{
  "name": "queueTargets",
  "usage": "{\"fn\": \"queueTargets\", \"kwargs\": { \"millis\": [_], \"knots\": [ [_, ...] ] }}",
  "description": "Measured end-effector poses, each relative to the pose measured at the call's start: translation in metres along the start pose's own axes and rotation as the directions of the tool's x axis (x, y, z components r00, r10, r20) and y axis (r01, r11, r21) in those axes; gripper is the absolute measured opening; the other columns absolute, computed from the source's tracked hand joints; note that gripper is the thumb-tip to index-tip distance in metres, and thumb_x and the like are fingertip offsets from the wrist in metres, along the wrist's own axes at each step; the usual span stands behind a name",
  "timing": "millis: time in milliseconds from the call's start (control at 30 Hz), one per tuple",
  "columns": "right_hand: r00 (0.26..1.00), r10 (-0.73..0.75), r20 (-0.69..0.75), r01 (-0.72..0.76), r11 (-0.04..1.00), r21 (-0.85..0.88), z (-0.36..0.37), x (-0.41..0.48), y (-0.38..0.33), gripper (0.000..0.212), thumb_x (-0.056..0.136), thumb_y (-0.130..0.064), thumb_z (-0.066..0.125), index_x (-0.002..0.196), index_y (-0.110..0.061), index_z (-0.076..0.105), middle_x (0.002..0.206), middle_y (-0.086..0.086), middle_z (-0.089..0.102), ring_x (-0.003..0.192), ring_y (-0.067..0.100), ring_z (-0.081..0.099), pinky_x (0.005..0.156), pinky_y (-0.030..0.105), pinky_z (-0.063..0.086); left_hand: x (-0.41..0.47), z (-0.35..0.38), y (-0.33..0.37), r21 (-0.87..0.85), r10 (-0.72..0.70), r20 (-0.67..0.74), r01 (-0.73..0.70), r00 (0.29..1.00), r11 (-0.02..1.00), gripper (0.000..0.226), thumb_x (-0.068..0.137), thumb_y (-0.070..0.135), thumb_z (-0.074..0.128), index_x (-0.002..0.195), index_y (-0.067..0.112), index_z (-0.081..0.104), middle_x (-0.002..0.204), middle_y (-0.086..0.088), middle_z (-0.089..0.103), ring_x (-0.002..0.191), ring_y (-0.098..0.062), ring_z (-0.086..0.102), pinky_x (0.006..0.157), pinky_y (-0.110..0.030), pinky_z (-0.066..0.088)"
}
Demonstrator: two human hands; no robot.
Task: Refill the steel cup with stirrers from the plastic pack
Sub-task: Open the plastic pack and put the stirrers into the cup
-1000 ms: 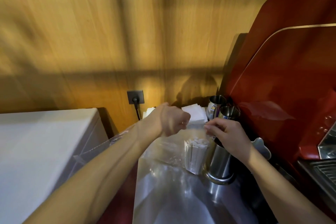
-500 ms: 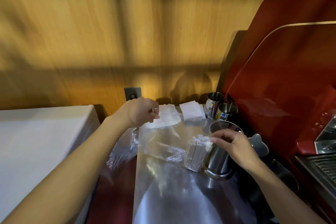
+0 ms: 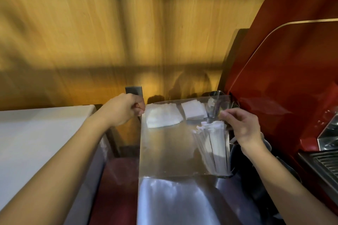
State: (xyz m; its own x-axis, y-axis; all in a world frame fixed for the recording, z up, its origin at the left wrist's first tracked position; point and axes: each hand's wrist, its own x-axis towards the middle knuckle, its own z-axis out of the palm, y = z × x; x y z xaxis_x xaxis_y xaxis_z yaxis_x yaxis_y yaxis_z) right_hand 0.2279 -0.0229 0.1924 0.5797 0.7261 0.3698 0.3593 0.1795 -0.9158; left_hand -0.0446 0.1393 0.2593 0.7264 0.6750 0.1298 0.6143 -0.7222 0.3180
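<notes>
Wood-panelled wall behind; left hand [image 3: 124, 108] and right hand [image 3: 242, 124] pinched the plastic pack's [image 3: 170, 144] upper corners, stirrers [image 3: 213, 150] bunched rightward.

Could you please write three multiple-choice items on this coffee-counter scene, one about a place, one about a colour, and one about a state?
1. Where do the stirrers sit inside the plastic pack?
A. At its left edge
B. Bunched at its right side
C. Spread evenly across it

2. What colour is the coffee machine on the right?
A. Red
B. Black
C. White

3. How is the plastic pack being held?
A. Lying flat, untouched
B. Gripped by one hand only
C. Stretched between both hands

Answers:
1. B, the white stirrers cluster near the right hand, leaving the rest of the pack clear.
2. A, its curved side panel is glossy red.
3. C, the left hand pinches the left top corner while the right hand grips the right top edge.
</notes>
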Motion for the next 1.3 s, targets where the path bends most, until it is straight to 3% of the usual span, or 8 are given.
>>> {"fn": "queueTargets", "kwargs": {
  "millis": [100,233,367,567,700,833,1000,1300],
  "knots": [
    [0.983,0.048,0.175,-0.007,0.974,-0.225,0.013,0.0,0.004,0.009,0.081,-0.016,0.067,0.073,-0.016,0.072,0.069,-0.002,0.068,0.063,0.006,0.058,0.06,0.015,0.044,-0.003,0.013,-0.003,0.035,-0.012,-0.006,0.012,1.0,0.999,0.02,0.087,0.007,0.058,0.078,0.025,0.061,0.081,0.001,0.068,0.076,-0.014,0.06,0.061,-0.025,0.045],
    [0.998,0.01,0.067,0.0,0.99,-0.14,0.015,0.002,0.006,0.018,0.08,-0.02,0.068,0.065,-0.031,0.069,0.068,-0.006,0.069,0.06,-0.001,0.059,0.058,0.005,0.042,-0.008,0.023,-0.011,0.011,-0.004,-0.083,0.005,0.997,1.0,0.02,0.089,0.006,0.054,0.082,0.023,0.06,0.082,0.0,0.067,0.076,-0.016,0.06,0.057,-0.024,0.043],
    [0.995,-0.009,0.104,0.026,0.986,-0.165,0.014,0.005,0.005,0.02,0.079,-0.017,0.069,0.063,-0.029,0.069,0.068,0.002,0.07,0.068,0.014,0.062,0.069,0.026,0.046,-0.013,0.024,-0.021,-0.024,-0.023,-0.158,0.02,0.987,1.0,0.022,0.088,0.004,0.055,0.077,0.023,0.056,0.078,0.005,0.064,0.076,-0.016,0.059,0.055,-0.02,0.037],
    [0.999,0.039,0.01,-0.037,0.991,-0.131,0.006,0.005,0.007,0.021,0.079,-0.021,0.069,0.06,-0.031,0.068,0.058,-0.012,0.068,0.059,0.004,0.061,0.056,0.016,0.048,-0.017,0.025,-0.019,-0.044,0.015,-0.209,-0.025,0.978,0.999,0.016,0.092,0.012,0.053,0.085,0.026,0.056,0.076,0.01,0.062,0.074,-0.014,0.06,0.06,-0.028,0.046],
    [0.996,0.087,-0.021,-0.088,0.994,-0.066,0.003,0.0,0.012,0.013,0.079,-0.02,0.068,0.067,-0.025,0.069,0.062,-0.004,0.067,0.057,0.005,0.06,0.039,0.01,0.042,-0.013,0.026,-0.011,-0.016,0.037,-0.221,-0.041,0.975,0.999,0.01,0.092,0.015,0.055,0.087,0.022,0.057,0.08,0.003,0.065,0.074,-0.016,0.06,0.055,-0.023,0.042],
    [0.994,0.111,-0.01,-0.111,0.991,-0.073,-0.001,-0.004,0.019,0.017,0.08,-0.019,0.067,0.066,-0.027,0.067,0.071,0.002,0.069,0.068,0.015,0.062,0.044,0.009,0.044,-0.007,0.03,-0.006,0.051,0.029,-0.191,-0.02,0.981,0.998,0.01,0.091,0.011,0.055,0.088,0.021,0.056,0.083,-0.001,0.066,0.074,-0.017,0.058,0.052,-0.017,0.032],
    [0.991,0.13,-0.027,-0.132,0.99,-0.051,-0.004,-0.01,0.027,0.021,0.079,-0.015,0.069,0.061,-0.026,0.069,0.063,-0.004,0.069,0.066,0.009,0.063,0.062,0.024,0.047,0.003,0.036,0.009,0.103,0.095,-0.203,-0.075,0.975,0.992,0.023,0.087,0.032,0.061,0.105,0.019,0.055,0.093,0.002,0.066,0.08,-0.021,0.062,0.07,-0.034,0.049],
    [0.998,0.063,-0.03,-0.064,0.997,-0.039,-0.003,-0.023,0.031,0.024,0.08,-0.015,0.068,0.064,-0.034,0.071,0.062,-0.015,0.07,0.058,-0.001,0.062,0.056,0.01,0.046,0.028,0.066,0.065,0.094,0.327,-0.104,-0.318,0.939,0.944,0.032,0.087,0.047,0.053,0.107,0.022,0.058,0.096,0.003,0.069,0.086,-0.014,0.061,0.074,-0.026,0.034]
  ]
}}
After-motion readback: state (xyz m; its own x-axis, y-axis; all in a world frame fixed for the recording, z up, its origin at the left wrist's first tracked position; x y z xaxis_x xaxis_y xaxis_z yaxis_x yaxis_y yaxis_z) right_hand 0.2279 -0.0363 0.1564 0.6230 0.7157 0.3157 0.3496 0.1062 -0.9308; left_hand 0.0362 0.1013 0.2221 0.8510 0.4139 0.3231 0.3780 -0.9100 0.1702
